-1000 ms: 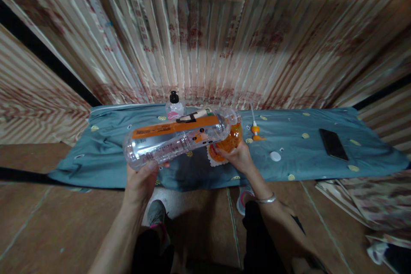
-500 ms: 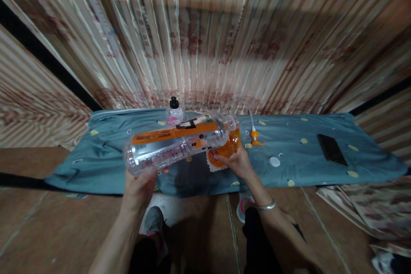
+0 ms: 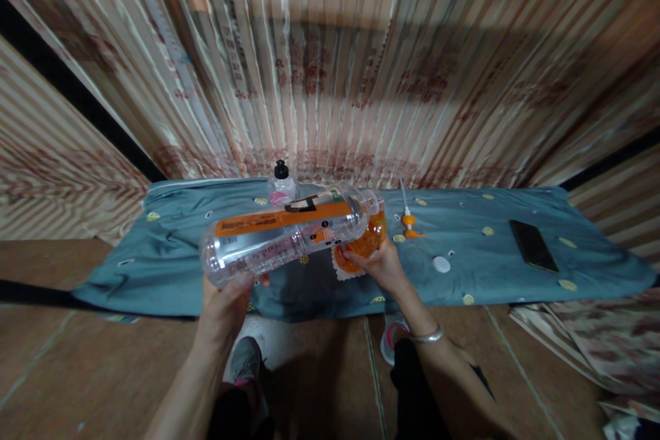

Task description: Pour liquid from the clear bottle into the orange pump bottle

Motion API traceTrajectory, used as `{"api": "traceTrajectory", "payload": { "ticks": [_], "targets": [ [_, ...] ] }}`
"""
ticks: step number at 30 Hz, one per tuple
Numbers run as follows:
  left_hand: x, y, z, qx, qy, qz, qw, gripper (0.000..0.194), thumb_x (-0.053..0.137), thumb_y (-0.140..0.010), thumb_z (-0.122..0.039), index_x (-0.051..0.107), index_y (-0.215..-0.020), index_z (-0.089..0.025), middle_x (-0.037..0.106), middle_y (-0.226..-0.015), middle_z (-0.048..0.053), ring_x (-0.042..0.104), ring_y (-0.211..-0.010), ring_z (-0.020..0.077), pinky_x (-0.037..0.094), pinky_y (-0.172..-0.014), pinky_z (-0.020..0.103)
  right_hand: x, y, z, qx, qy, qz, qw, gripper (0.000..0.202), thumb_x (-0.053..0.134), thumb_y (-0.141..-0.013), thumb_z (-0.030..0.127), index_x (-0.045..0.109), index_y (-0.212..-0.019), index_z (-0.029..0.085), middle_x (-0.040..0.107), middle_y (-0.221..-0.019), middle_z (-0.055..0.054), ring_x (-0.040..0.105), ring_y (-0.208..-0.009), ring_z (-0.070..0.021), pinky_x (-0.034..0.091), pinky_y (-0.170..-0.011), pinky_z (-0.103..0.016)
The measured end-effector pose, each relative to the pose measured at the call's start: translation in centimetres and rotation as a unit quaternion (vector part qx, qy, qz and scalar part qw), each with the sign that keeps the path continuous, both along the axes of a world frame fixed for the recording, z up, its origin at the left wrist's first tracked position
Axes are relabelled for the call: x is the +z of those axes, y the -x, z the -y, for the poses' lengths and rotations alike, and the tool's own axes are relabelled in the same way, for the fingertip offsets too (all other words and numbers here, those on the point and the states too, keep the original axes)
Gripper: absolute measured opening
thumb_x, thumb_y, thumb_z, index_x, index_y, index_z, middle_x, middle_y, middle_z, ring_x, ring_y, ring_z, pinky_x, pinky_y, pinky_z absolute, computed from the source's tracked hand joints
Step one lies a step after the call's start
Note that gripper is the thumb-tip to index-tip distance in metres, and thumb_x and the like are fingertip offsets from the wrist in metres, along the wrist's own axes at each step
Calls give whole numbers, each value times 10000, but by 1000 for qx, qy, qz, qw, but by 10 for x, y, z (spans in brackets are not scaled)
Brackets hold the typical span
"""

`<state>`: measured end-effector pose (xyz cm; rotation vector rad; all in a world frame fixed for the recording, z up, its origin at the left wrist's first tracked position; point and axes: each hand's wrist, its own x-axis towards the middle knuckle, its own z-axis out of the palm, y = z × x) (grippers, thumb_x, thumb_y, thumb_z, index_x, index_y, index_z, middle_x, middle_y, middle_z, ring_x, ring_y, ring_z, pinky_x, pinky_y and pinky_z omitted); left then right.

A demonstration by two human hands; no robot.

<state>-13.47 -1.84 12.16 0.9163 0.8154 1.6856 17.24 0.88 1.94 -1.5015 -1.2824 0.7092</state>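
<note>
My left hand (image 3: 227, 299) is closed around the base of a large clear plastic bottle (image 3: 281, 242) with an orange label. The bottle lies nearly level, its uncapped neck pointing right over an orange bottle (image 3: 368, 239). My right hand (image 3: 382, 265) is wrapped around that orange bottle, which stands on a small white scalloped mat (image 3: 343, 276). The clear bottle's neck hides the orange bottle's mouth, and I cannot tell whether the two touch. Right of my right hand lie an orange pump top (image 3: 409, 220) with a thin tube and a round white cap (image 3: 441, 264).
A clear bottle with a black cap (image 3: 281, 170) stands behind the large bottle. A dark phone (image 3: 533, 245) lies on the right of the teal cloth (image 3: 485, 275). Striped curtains (image 3: 330, 82) hang behind it and at both sides. Below is a tiled floor (image 3: 330, 378).
The whole view has shifted slightly, with things sitting a little lower now. Both hands keep their hold, and the clear bottle stays tilted over the orange one.
</note>
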Motion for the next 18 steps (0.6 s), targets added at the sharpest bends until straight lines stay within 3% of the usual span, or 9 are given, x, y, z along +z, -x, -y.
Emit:
{"api": "traceTrajectory", "payload": {
  "ticks": [8,14,18],
  "targets": [
    [2,-3,-1,16,7,-21,1000,641,1100,-567,-436,859,-1109,-193,816,-808,59,702,-555,197,555,-439,243,8,-1,2,-12,10,35,999,910,1108,-631,539,708,-1405,276,929,-1279,-142,903,-1203,-450,748,-1044,-598],
    [5,-3,0,30,15,-29,999,864,1095,-563,-376,827,-1371,-225,795,-825,37,704,-610,215,524,-458,243,11,-2,1,13,17,19,1000,775,1104,-636,536,770,-1278,258,945,-1265,-150,914,-1193,-441,741,-1060,-572],
    [6,-2,0,24,5,-32,999,879,1089,-582,-390,814,-1405,-250,789,-838,23,687,-585,207,506,-449,248,15,-1,2,22,4,-1,1000,738,1105,-650,514,780,-1266,269,955,-1247,-129,925,-1159,-418,754,-1034,-542]
  ]
}}
